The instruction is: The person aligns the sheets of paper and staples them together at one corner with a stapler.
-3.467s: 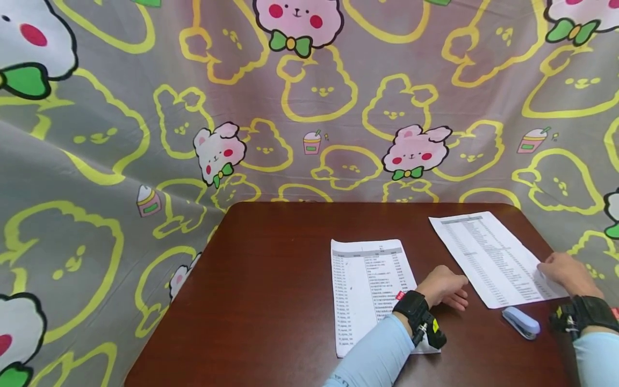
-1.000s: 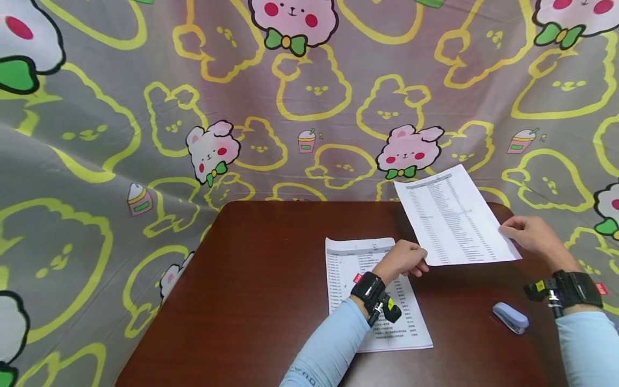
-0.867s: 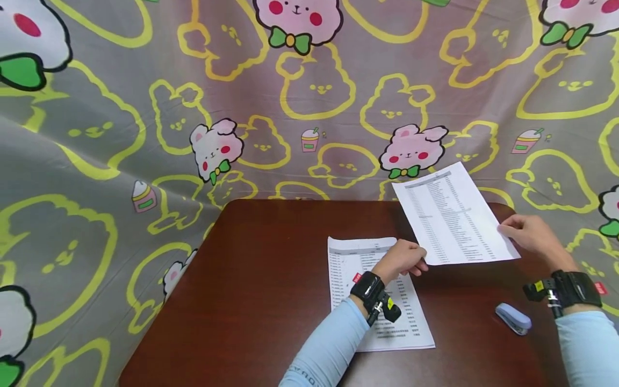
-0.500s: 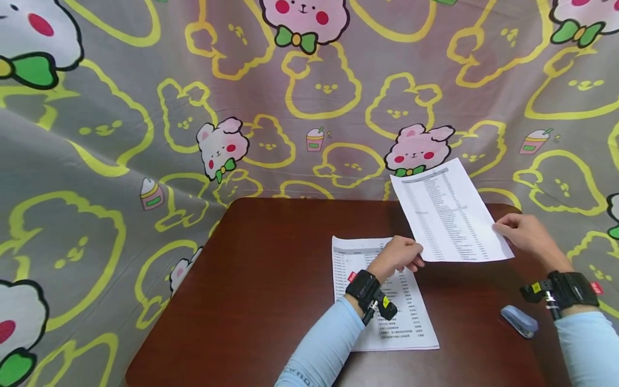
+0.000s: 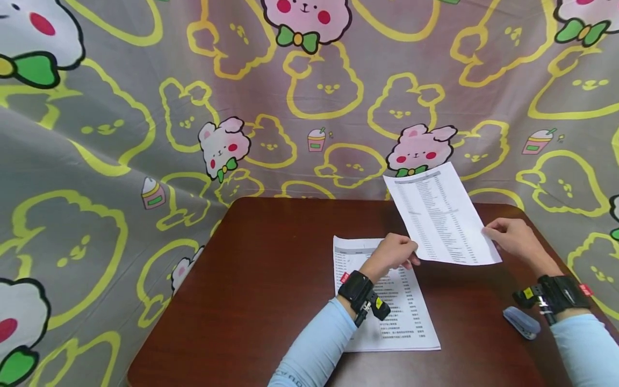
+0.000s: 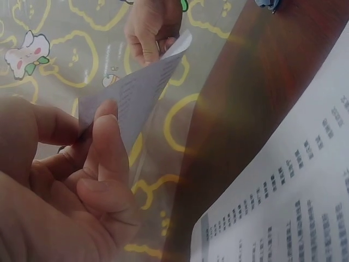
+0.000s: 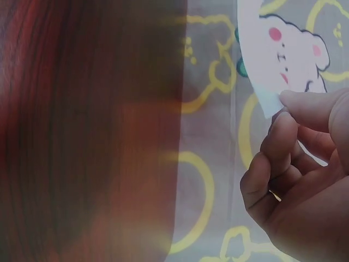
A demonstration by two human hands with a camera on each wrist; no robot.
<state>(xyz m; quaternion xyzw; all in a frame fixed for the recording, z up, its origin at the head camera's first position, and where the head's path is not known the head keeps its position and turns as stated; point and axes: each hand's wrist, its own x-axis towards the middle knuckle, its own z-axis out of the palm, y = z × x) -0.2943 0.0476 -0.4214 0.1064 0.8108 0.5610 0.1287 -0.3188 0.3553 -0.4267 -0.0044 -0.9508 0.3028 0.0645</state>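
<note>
Printed sheet (image 5: 442,217), earlier lying on the worktop (image 5: 242,290), is now being held raised; its seven-o'clock corner is being pinched by fingers of the left hand (image 5: 390,251), its four-o'clock edge by the right hand (image 5: 515,236). Further printed paper (image 5: 411,322) is lying at seven o'clock, stapler (image 5: 521,322) at five.

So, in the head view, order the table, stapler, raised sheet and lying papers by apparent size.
Table
Raised sheet and lying papers: too alike to rank; the left arm partly hides the latter
Stapler

The printed sheet (image 5: 441,217) has risen off the table (image 5: 251,279) and shifted left.
</note>
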